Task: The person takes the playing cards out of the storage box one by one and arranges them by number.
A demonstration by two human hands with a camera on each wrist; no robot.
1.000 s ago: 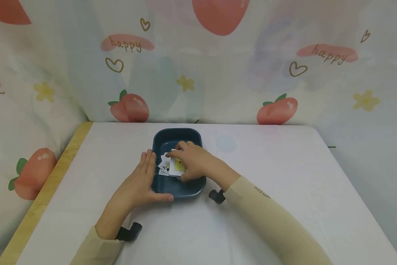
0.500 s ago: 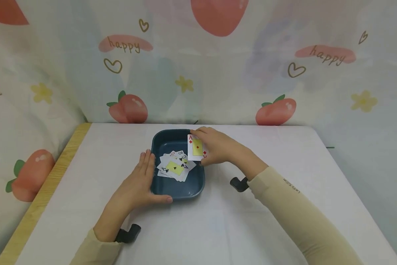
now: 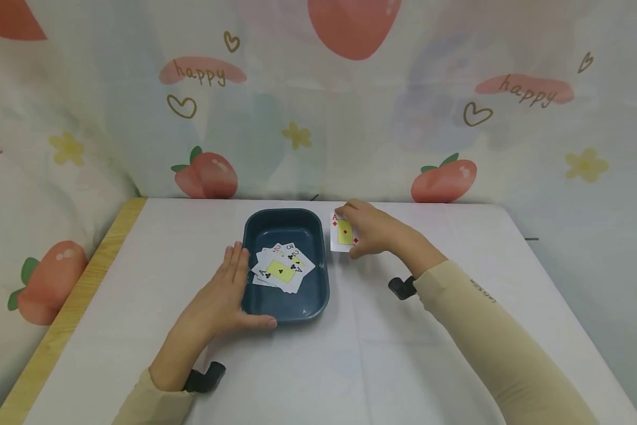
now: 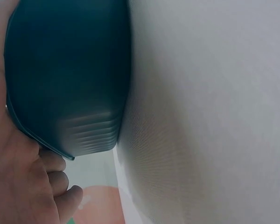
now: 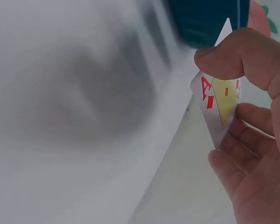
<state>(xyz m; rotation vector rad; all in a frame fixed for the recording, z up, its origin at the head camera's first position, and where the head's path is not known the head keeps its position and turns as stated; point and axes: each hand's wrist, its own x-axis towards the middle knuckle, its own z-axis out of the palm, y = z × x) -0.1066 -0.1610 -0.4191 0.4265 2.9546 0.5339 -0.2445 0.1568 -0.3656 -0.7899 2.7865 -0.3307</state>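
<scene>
A dark blue rectangular tray (image 3: 291,307) sits on the white-covered table. Inside lies a loose pile of playing cards (image 3: 282,270), an ace of clubs on top. My left hand (image 3: 219,298) rests against the tray's left side with straight fingers, its thumb along the near edge. In the left wrist view, that hand (image 4: 18,172) lies along the rim of the tray (image 4: 70,70). Just right of the tray, my right hand (image 3: 376,231) pinches an ace of diamonds (image 3: 345,233) between thumb and fingers. The right wrist view has this card (image 5: 224,100) tilted, face partly covered by the thumb.
The white tabletop (image 3: 456,265) extends to the right of the tray and in front of it. Behind it hangs a patterned cloth (image 3: 361,130) with peaches and lettering. A wooden strip (image 3: 74,307) shows along the left table edge.
My right hand has lifted the ace of diamonds from the pile and carried it right, past the tray's right rim. The left hand stays where it was on the tray.
</scene>
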